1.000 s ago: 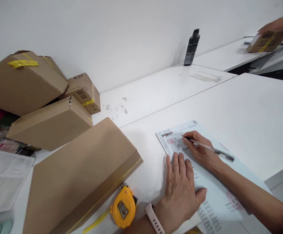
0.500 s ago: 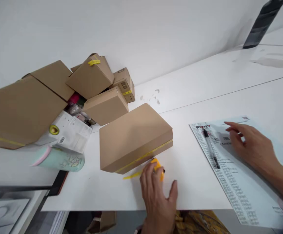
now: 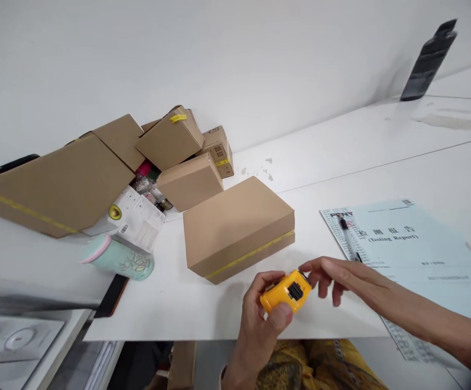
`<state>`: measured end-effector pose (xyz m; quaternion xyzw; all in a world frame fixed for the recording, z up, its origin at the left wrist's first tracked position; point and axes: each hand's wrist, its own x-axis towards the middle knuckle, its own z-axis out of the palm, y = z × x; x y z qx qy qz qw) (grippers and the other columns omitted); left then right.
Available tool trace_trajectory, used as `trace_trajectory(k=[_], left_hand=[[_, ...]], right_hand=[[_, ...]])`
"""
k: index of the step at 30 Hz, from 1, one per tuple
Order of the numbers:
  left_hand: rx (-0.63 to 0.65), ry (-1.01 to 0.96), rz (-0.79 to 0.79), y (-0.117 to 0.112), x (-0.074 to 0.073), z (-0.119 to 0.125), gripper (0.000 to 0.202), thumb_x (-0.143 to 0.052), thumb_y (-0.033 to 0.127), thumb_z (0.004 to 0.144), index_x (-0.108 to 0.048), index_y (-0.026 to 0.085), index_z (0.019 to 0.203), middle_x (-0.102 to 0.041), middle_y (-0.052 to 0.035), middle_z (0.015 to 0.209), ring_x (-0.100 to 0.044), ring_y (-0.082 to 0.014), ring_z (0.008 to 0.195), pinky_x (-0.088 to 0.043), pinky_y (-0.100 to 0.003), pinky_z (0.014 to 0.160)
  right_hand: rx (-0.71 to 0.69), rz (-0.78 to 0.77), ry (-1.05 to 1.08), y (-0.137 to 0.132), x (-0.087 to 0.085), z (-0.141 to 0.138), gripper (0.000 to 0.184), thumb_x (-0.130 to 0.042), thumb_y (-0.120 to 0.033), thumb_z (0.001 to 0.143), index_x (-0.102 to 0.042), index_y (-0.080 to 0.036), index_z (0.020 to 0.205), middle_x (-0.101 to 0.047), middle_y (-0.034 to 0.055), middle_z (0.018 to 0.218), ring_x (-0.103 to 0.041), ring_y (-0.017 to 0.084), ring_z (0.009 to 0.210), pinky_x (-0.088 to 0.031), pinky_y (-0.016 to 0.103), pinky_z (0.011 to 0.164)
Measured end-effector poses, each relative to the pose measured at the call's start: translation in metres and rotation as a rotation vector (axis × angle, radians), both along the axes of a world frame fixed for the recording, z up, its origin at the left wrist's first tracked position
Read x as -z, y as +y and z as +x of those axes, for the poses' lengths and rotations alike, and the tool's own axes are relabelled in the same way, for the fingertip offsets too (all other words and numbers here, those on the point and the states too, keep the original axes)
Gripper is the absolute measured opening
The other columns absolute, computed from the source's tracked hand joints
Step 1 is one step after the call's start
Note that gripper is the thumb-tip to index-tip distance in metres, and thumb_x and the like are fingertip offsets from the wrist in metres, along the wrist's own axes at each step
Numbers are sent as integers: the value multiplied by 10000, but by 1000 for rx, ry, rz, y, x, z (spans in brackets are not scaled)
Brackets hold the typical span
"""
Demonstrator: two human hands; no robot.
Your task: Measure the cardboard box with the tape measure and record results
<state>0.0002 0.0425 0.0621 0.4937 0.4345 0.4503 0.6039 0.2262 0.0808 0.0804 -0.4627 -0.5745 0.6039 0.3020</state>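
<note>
A yellow tape measure [image 3: 282,294] with a black slider on its case is gripped in my left hand [image 3: 260,319]. My left thumb presses on its near side and the fingers wrap round behind. The case is lifted near the table's front edge. My right hand [image 3: 341,276] is at the tape measure's right end, its fingers apart and loosely bent. One fingertip is at that end; whether it touches cannot be made out. Just beyond both hands lies a closed cardboard box [image 3: 239,225] with a yellow band along its side.
More cardboard boxes [image 3: 170,138] are piled at the back left. A mint bottle [image 3: 124,260] lies beside a white carton [image 3: 142,222]. At right, a pen [image 3: 348,238] rests on a pale blue report [image 3: 414,260]. A dark bottle [image 3: 428,65] stands far right.
My left hand has picked the tape measure up off the table. My right hand has moved left from over the report to the tape measure. The view has shifted slightly.
</note>
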Motion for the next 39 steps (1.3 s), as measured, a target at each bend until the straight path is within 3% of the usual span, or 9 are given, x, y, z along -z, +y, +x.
trace_trajectory(k=[3,7,13,16,19,23,30,35,39], left_hand=[[-82,8,7,-6,-10,-2,604,-764,637,739,-680,201,1148,-705,-111,1060,-652,-266,932,-514,-356,802],[-221,41,65,-7,-25,-24,646,-825,651,646,-710,225,1119,-727,-120,1035,-680,-298,887,-533,-379,738],[-541,136,219,29,-66,-125,564,-828,590,672,-720,212,1077,-736,-41,961,-628,-189,770,-452,-259,634],[-615,166,201,55,-74,-169,493,-798,605,690,-719,164,896,-698,-21,789,-556,-147,641,-409,-246,553],[-616,193,137,73,-72,-194,500,-797,608,685,-708,140,837,-687,-31,741,-536,-146,590,-388,-254,508],[-581,218,96,83,-67,-210,510,-779,613,705,-721,135,877,-707,-41,768,-545,-143,587,-385,-256,507],[-479,226,50,87,-68,-211,519,-766,619,721,-742,128,887,-743,-75,791,-599,-159,592,-416,-273,535],[-430,192,32,89,-66,-209,565,-752,651,719,-751,132,942,-777,-111,871,-675,-200,626,-475,-290,572],[-405,173,29,88,-63,-212,575,-744,649,738,-748,129,983,-787,-128,935,-704,-219,656,-510,-306,597]], right_hand=[[-68,-48,94,0,-12,-22,570,-523,-744,889,-689,-201,839,-647,71,842,-580,205,775,-502,334,667],[-73,-61,163,20,-29,-23,450,-694,-645,833,-607,-211,750,-549,8,706,-476,148,651,-427,282,590],[241,73,313,113,-57,-6,356,-693,-532,846,-573,-218,731,-468,-12,685,-400,136,631,-358,280,548],[264,66,264,154,-49,-12,310,-667,-470,860,-543,-220,727,-457,-19,687,-393,132,627,-345,281,552],[280,64,165,173,-29,-25,357,-692,-507,808,-533,-217,673,-484,-10,659,-411,140,615,-358,291,563],[282,82,33,176,-13,-40,379,-669,-558,807,-587,-209,685,-586,34,725,-505,181,694,-411,317,644],[240,124,-240,167,-18,-48,497,-551,-716,858,-608,-226,795,-649,36,839,-564,220,779,-378,337,678],[201,53,-276,170,-14,-49,581,-520,-800,832,-655,-240,910,-727,60,957,-635,264,867,-429,355,729],[193,56,-286,174,-8,-46,590,-515,-826,816,-667,-261,886,-746,68,945,-648,291,874,-447,376,727]])
